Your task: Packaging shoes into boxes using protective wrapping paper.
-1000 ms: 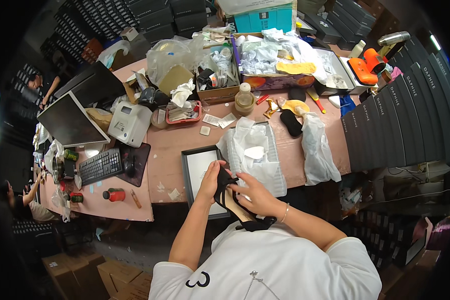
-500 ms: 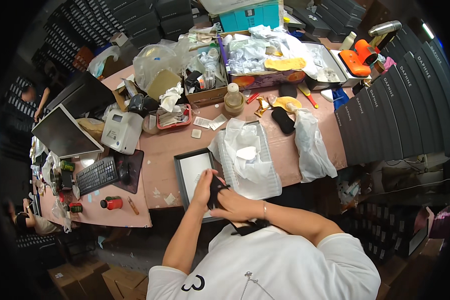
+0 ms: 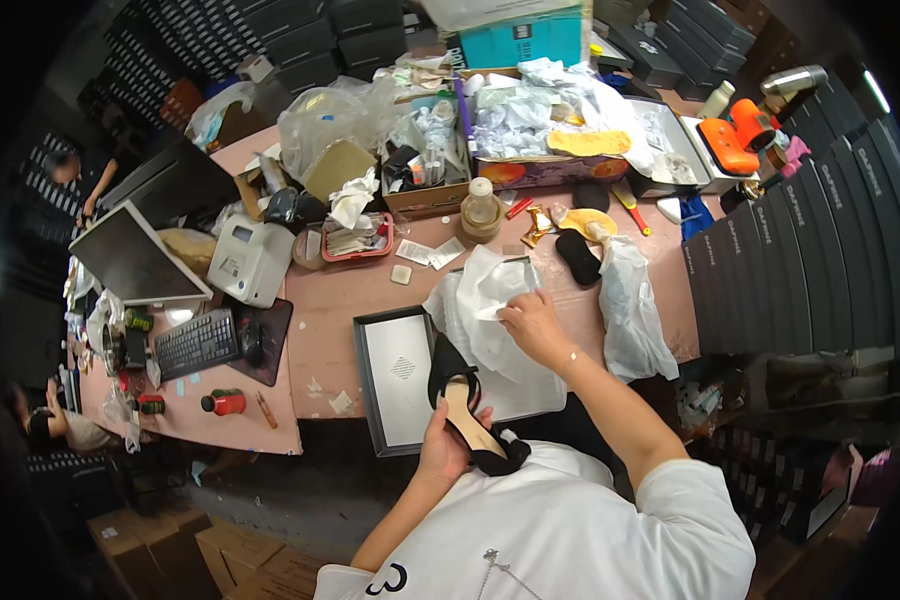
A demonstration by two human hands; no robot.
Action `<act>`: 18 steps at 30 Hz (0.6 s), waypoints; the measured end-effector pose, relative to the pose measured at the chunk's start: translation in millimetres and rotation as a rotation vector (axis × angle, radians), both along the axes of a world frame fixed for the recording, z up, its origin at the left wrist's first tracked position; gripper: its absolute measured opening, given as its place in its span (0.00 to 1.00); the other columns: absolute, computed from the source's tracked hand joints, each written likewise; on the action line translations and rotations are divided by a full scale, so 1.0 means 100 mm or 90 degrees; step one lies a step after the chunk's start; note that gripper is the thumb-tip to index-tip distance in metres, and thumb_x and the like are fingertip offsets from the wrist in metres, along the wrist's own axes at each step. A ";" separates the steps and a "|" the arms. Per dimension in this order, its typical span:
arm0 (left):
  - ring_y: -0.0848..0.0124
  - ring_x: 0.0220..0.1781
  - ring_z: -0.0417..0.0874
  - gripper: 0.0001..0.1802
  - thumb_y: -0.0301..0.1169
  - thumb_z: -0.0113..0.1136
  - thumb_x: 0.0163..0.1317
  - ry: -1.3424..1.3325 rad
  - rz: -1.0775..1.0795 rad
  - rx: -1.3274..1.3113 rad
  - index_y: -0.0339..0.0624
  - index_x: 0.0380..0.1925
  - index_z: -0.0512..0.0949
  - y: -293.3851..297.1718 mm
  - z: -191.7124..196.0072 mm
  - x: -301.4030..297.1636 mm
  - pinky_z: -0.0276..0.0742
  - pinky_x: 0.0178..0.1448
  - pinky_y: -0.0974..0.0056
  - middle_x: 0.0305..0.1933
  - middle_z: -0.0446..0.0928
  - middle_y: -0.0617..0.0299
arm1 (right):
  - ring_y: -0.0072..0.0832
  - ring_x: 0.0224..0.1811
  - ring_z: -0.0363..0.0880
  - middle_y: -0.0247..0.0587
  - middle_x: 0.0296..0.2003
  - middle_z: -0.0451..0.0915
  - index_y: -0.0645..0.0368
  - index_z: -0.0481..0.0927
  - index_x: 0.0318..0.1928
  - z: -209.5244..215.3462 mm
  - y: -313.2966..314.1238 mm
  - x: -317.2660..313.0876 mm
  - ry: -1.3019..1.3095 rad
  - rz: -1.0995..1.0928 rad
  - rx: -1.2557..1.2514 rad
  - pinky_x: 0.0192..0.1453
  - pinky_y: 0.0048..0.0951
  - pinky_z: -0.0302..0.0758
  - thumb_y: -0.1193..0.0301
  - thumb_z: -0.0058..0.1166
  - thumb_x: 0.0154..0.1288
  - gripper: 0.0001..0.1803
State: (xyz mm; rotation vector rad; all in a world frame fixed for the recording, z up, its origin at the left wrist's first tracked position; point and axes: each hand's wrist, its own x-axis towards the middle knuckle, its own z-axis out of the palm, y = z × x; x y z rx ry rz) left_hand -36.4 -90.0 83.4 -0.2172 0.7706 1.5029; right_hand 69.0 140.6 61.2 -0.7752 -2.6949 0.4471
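One black shoe (image 3: 460, 403) is gripped by the left hand (image 3: 442, 446); a white piece (image 3: 488, 313) is pinched by the right hand (image 3: 533, 326). Crumpled paper (image 3: 515, 112) is heaped in a patterned carton (image 3: 532, 175).

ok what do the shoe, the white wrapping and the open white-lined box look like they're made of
Shoe: black upper, suede or matte fabric by its lack of shine; beige insole, smooth, perhaps leather or synthetic.
Wrapping: probably thin tissue paper, white, crumpled and softly creased.
Box: likely cardboard, with thin, flat dark walls and a white inside; the finish looks matte.
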 end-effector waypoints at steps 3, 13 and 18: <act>0.54 0.61 0.71 0.36 0.60 0.43 0.66 -0.025 0.060 -0.018 0.44 0.62 0.63 0.14 0.08 -0.15 0.68 0.63 0.51 0.63 0.67 0.55 | 0.33 0.36 0.76 0.35 0.31 0.75 0.52 0.81 0.36 0.50 -0.50 0.11 0.080 0.130 -0.168 0.41 0.36 0.73 0.72 0.55 0.55 0.07; 0.61 0.58 0.74 0.28 0.49 0.55 0.65 0.080 -0.023 -0.111 0.40 0.56 0.67 -0.01 0.05 0.05 0.74 0.58 0.56 0.56 0.72 0.55 | 0.35 0.39 0.77 0.37 0.34 0.77 0.54 0.79 0.41 0.44 -0.84 -0.09 -0.053 0.246 -0.201 0.41 0.34 0.74 0.70 0.52 0.57 0.11; 0.66 0.34 0.82 0.19 0.39 0.55 0.65 0.125 -0.028 -0.224 0.33 0.47 0.72 0.12 -0.04 -0.11 0.81 0.39 0.64 0.36 0.79 0.52 | 0.38 0.41 0.77 0.39 0.38 0.78 0.54 0.80 0.45 0.15 -0.08 0.02 -0.032 0.120 0.138 0.43 0.42 0.72 0.72 0.52 0.55 0.15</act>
